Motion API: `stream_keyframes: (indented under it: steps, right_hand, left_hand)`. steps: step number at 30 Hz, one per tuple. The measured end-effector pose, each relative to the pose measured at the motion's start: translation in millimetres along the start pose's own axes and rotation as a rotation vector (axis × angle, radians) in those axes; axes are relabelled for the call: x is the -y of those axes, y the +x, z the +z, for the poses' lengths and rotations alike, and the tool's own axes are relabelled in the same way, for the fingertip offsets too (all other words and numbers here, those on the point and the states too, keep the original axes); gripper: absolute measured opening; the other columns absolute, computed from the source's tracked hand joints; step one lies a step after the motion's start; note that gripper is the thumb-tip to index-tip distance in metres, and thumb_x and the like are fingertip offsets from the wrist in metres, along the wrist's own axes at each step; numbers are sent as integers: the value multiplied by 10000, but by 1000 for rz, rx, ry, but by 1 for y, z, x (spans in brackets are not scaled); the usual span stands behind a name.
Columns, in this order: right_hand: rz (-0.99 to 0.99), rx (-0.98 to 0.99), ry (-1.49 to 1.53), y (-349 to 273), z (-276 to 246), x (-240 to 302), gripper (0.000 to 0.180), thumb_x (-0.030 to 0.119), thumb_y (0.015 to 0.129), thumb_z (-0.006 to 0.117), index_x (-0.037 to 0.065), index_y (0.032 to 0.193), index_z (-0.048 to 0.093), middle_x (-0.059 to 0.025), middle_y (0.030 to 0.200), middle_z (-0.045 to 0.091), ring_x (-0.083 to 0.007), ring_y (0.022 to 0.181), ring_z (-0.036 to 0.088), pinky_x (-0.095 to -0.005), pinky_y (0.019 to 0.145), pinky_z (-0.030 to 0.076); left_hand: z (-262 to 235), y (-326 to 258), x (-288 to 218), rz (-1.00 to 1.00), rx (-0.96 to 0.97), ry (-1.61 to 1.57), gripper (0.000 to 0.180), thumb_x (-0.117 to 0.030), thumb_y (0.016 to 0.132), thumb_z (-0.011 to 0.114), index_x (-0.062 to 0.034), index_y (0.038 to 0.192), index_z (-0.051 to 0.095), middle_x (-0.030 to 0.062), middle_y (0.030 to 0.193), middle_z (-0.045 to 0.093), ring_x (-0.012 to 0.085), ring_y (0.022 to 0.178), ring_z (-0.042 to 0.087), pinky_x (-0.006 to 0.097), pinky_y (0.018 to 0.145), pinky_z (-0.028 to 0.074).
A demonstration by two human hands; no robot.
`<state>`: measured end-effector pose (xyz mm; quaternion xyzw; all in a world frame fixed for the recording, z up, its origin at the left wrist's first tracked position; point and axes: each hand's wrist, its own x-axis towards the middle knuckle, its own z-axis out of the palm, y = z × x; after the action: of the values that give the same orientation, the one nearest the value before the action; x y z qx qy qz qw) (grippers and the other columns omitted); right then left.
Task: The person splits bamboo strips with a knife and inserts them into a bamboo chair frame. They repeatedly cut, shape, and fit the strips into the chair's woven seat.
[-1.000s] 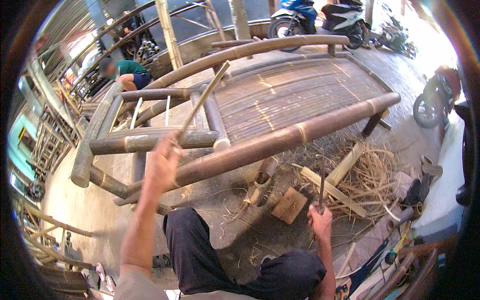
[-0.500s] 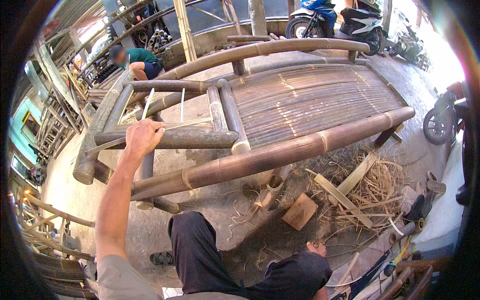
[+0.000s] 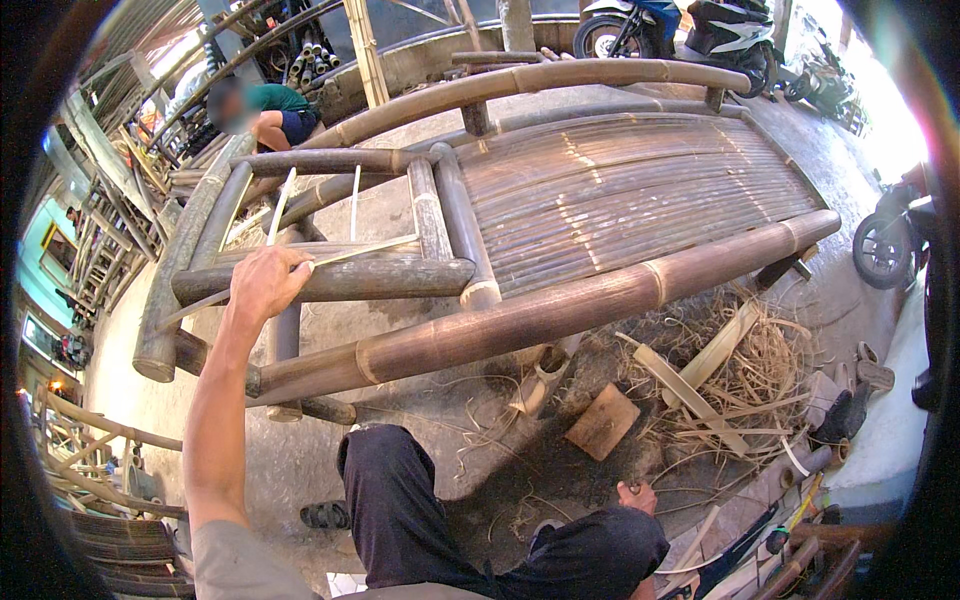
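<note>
My left hand (image 3: pixel 268 283) is closed around a thin pale bamboo strip (image 3: pixel 375 246), just above the near rail of a bamboo frame (image 3: pixel 350 281). One end of the strip reaches right toward the frame's crosspiece; the other pokes out left past my wrist. Two more pale strips, a nearer one (image 3: pixel 281 205) and another (image 3: pixel 355 203), slant across the frame's opening. The frame joins a long bamboo lounger with a slatted bed (image 3: pixel 620 185). Low beside my right knee, my right hand (image 3: pixel 637 497) has curled fingers; what they hold is too small to make out.
Bamboo shavings (image 3: pixel 765 375), split bamboo pieces (image 3: pixel 690 395) and a wooden block (image 3: pixel 603 421) lie on the floor beyond my right knee. A person (image 3: pixel 265 112) crouches at the far left. Motorbikes (image 3: pixel 735 45) stand at the back right. Bamboo parts (image 3: pixel 120 430) line the left.
My left hand has shifted slightly left with the bamboo strip in it. The view has tilted a little. My right hand stays beside the knee.
</note>
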<state>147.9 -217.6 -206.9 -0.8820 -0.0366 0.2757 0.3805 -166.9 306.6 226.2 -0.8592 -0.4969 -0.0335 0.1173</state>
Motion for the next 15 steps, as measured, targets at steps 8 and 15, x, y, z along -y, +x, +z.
stream_keyframes:
  steps: [8,15]
  right_hand:
    - [4,48,-363,6,7,-3,751,467,796,778,34,1371,565,-305,1146,669,-475,1106,631,-579,953,484]
    - [-939,-472,-410,43,-26,226,598,318,960,643,-33,1420,491,-284,1405,480,-479,1302,454,-570,1115,358]
  left_hand:
    - [-6,61,18,103,21,-13,278,-335,874,676,-201,1084,797,159,1006,742,351,974,706,471,871,542]
    - [-1,95,19,207,-1,67,352,-516,832,717,-241,1030,810,99,928,755,309,928,717,460,813,541]
